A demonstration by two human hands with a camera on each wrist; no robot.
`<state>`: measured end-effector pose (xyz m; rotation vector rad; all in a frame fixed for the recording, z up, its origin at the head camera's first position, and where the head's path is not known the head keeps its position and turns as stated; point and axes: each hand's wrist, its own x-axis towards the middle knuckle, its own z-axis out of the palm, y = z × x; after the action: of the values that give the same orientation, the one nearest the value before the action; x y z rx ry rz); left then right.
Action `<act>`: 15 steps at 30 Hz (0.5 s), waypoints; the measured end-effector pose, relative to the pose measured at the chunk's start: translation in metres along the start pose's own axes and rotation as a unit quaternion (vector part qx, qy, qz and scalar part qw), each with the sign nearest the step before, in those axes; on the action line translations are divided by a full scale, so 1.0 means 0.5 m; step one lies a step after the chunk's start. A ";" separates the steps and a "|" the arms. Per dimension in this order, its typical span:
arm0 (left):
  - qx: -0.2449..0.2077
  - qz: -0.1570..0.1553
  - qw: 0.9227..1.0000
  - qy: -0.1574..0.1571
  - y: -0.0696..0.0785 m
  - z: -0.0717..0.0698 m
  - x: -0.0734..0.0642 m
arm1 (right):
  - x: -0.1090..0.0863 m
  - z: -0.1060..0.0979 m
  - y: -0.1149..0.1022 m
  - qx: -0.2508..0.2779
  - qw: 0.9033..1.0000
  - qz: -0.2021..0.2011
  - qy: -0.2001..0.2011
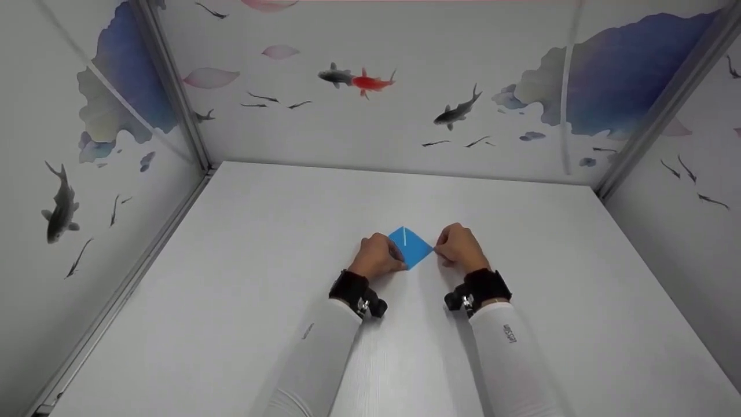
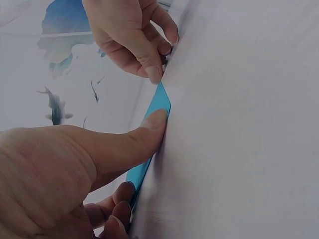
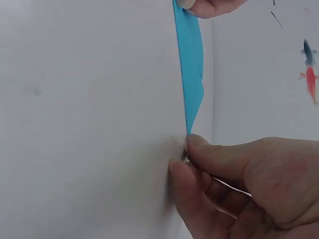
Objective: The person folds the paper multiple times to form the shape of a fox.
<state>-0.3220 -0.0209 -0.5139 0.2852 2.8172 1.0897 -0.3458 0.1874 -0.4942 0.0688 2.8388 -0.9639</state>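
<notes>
A folded piece of blue paper (image 1: 414,250), diamond-shaped from above, lies between both hands close over the white table. A thin white line runs down from its far corner. My left hand (image 1: 379,256) grips its left side, the thumb on top near the front corner and the fingers curled by the edge. With thumb and forefinger my right hand (image 1: 461,248) pinches the right corner. Seen from the right wrist, the blue paper (image 3: 192,62) stretches from that pinch up to the left hand's fingers. The paper's left corner is hidden under the left hand.
The white table (image 1: 260,243) reaches out around the hands. White panels printed with fish and blue leaves (image 1: 625,69) rise at the back and sides, joined by grey metal posts (image 1: 173,87). Black straps with small cameras (image 1: 489,285) sit on both wrists.
</notes>
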 end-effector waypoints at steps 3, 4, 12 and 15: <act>0.005 0.004 1.000 0.004 -0.002 0.002 0.000 | -0.001 0.011 -0.010 -0.005 0.999 -0.031 0.018; 0.006 0.005 1.000 0.005 -0.003 0.003 0.000 | -0.001 0.015 -0.014 -0.011 0.999 -0.044 0.015; -0.008 0.023 1.000 0.002 -0.009 0.001 0.003 | -0.003 0.030 -0.048 -0.066 0.986 -0.103 -0.116; -0.016 0.021 1.000 -0.001 -0.014 -0.007 0.002 | -0.002 0.030 -0.057 -0.092 0.981 -0.108 -0.129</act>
<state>-0.3244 -0.0281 -0.5160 0.3456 2.8006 1.1411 -0.3454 0.1556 -0.4889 -0.3651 2.7147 -0.6809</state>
